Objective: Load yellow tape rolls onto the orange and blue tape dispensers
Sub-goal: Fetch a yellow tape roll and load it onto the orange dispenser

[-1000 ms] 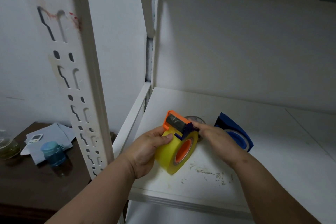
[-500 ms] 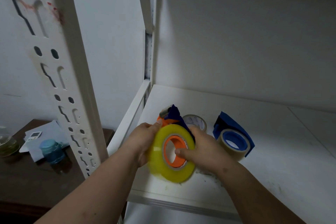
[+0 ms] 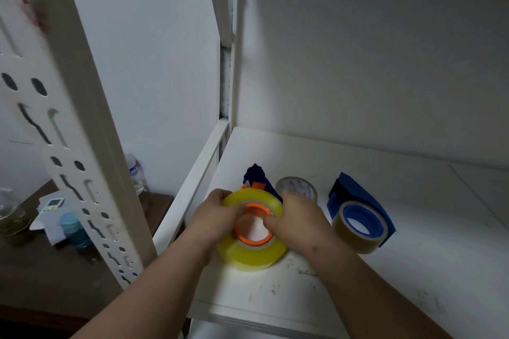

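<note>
A yellow tape roll (image 3: 249,254) sits around the orange hub of the orange dispenser (image 3: 254,212), held just above the white shelf (image 3: 413,270). My left hand (image 3: 214,221) grips the roll's left rim with fingers over its top. My right hand (image 3: 296,217) grips the right side, thumb pressed at the orange hub. A dark blue part of that dispenser (image 3: 257,176) sticks up behind the roll. To the right on the shelf lies the blue dispenser (image 3: 358,201) with a paler yellowish tape roll (image 3: 358,239) around its blue hub.
A small round clock-like object (image 3: 296,187) stands behind my right hand. A slotted white shelf upright (image 3: 68,118) rises at the left. Beyond it, a dark table (image 3: 41,270) carries a blue jar (image 3: 73,231), papers, a glass jar and a plastic bottle (image 3: 136,173).
The roll and orange dispenser have tipped from edge-on to face me, then lowered toward the shelf. Both hands shifted onto the roll's rim and hub. My view moved closer and downward.
</note>
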{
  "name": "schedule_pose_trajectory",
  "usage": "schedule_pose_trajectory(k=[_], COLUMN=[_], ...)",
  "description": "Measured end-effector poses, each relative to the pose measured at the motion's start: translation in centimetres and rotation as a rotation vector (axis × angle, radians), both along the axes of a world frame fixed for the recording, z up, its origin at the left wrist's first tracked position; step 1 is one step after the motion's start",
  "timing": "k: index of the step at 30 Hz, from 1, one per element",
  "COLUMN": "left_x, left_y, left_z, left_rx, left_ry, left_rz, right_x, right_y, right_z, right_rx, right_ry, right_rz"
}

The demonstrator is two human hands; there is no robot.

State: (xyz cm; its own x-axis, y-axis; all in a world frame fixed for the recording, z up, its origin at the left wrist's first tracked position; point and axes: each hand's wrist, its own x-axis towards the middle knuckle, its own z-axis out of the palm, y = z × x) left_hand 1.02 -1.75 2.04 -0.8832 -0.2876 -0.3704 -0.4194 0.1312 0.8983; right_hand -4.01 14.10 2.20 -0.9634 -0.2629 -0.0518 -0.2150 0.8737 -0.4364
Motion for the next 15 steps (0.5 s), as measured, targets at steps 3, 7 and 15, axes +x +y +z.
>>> schedule_pose_trajectory(k=[3,7,15], left_x=[-0.6,-1.4,-2.5], left_y=[0.2,0.4,0.5], left_z=[-0.1,0.1,0.0], left_rx=[-0.112,-0.243,-0.457], left_ry=[0.013,0.044,0.07], left_rz=[-0.012,-0.013,-0.029], right_x=[-0.8,-1.4,-1.6], right_y=[-0.5,-0.9,1.2], right_z=[0.1,0.1,0.0], right_rx=[0.028,0.067,0.057], right_ry=[0.026,0.105,0.152], right_rz=[-0.005,0.013,0.098])
